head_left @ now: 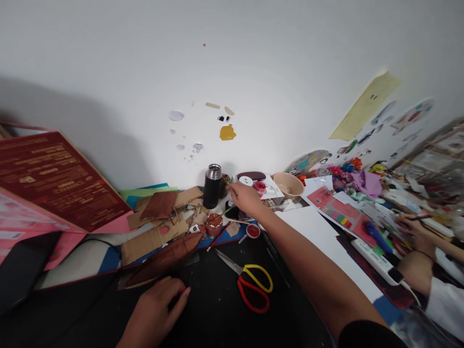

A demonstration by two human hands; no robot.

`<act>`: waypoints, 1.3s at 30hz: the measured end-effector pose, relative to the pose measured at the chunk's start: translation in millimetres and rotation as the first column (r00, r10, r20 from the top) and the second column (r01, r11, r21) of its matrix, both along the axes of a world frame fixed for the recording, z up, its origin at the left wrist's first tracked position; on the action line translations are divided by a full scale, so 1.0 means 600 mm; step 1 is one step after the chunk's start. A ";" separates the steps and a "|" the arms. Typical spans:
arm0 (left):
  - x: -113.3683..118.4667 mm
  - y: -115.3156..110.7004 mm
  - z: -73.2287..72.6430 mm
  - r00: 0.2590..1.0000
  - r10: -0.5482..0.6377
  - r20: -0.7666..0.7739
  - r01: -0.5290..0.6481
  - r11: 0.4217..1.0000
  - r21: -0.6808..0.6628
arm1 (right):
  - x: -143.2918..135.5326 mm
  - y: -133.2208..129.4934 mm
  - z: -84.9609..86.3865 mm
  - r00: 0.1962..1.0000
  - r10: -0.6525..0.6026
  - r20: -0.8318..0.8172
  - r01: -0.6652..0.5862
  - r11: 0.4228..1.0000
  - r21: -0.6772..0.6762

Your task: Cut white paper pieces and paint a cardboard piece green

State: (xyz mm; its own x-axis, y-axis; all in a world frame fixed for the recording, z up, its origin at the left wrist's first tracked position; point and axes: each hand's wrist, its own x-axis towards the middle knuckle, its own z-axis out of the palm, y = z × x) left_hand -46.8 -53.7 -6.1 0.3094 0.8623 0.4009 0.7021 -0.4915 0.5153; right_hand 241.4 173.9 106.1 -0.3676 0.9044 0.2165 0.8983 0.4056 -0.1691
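I am looking down at a cluttered black craft table (217, 309) pushed against a white wall. My right hand (243, 197) is stretched far forward, near the wall, with the fingers drawn together in a pinch around a thin brush (226, 211) with a green handle; the exact grip is too small to make out clearly. That hand sits just to the right of a dark flask (212, 185) with a silver cap, which stands upright, and just in front of a small white lid (246, 181) and a little red paint pot (259, 186). A beige bowl (288, 184) stands farther right.

My left hand (159, 304) rests palm down on the table close to me, fingers loosely spread and holding nothing. Its fingertips lie just below a long piece of brown painted cardboard (165, 258), close to its edge; I cannot tell whether they touch it. More cardboard scraps (155, 227) are piled behind it.

Between my two arms lie scissors (252, 285) with one yellow and one red handle loop, blades pointing up and left. A second red paint lid (253, 231) sits beyond them.

At the far right edge another person's hand (416, 232) holds a thin stick over colourful papers.
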 end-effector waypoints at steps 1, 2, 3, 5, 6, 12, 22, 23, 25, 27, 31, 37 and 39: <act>0.000 0.000 0.000 1.000 0.001 0.003 -0.001 1.000 -0.001 | 0.002 0.000 0.000 1.000 0.001 0.002 -0.001 1.000 0.001; 0.001 0.000 0.000 1.000 0.001 0.005 -0.001 1.000 0.000 | 0.003 0.001 0.000 1.000 0.003 0.004 -0.003 1.000 0.001; 0.001 0.000 0.000 1.000 0.000 0.005 0.000 1.000 0.000 | 0.004 0.002 -0.001 1.000 0.003 0.007 -0.003 1.000 0.001; 0.001 0.000 0.002 1.000 -0.002 0.000 0.002 1.000 -0.002 | 0.005 0.005 -0.001 1.000 0.005 0.012 -0.005 1.000 0.000; 0.001 0.001 0.002 1.000 -0.001 -0.004 0.001 1.000 -0.003 | 0.005 0.006 -0.001 1.000 0.006 0.015 -0.006 1.000 -0.002; 0.001 0.001 0.005 1.000 -0.015 -0.020 0.015 1.000 0.023 | -0.003 0.012 -0.002 0.999 0.009 0.035 -0.008 1.000 -0.016; 0.000 0.001 0.006 0.999 -0.034 -0.002 0.034 0.999 0.018 | -0.017 0.018 -0.011 0.998 0.035 0.053 -0.033 0.999 -0.042; 0.001 0.001 0.006 0.999 -0.032 -0.004 0.032 0.999 0.015 | -0.020 0.019 -0.012 0.998 0.038 0.050 -0.036 0.998 -0.045; 0.001 0.001 0.006 1.000 -0.025 -0.006 0.025 1.000 0.010 | -0.024 0.019 -0.012 0.998 0.042 0.036 -0.040 0.998 -0.049; 0.001 0.001 0.006 1.000 -0.019 -0.009 0.019 1.000 0.008 | -0.026 0.017 -0.012 0.999 0.036 0.009 -0.036 0.998 -0.049; 0.000 0.001 0.003 1.000 -0.020 -0.007 0.020 1.000 0.021 | -0.023 0.009 -0.004 0.996 0.003 -0.085 -0.005 1.000 -0.027; -0.001 0.001 -0.003 1.000 -0.008 -0.004 0.008 1.000 0.008 | -0.008 -0.003 0.015 0.969 -0.036 -0.243 0.039 0.999 0.009; -0.001 0.001 -0.005 1.000 -0.009 -0.001 0.009 1.000 0.008 | -0.003 -0.008 0.016 0.958 -0.045 -0.282 0.048 0.999 0.003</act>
State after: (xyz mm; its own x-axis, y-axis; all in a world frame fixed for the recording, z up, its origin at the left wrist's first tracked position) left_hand -47.3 -53.1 -8.9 0.3173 0.8563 0.4075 0.6983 -0.5017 0.5106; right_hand 239.6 169.4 115.7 -0.2479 0.9166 0.3137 0.8328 0.3671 -0.4144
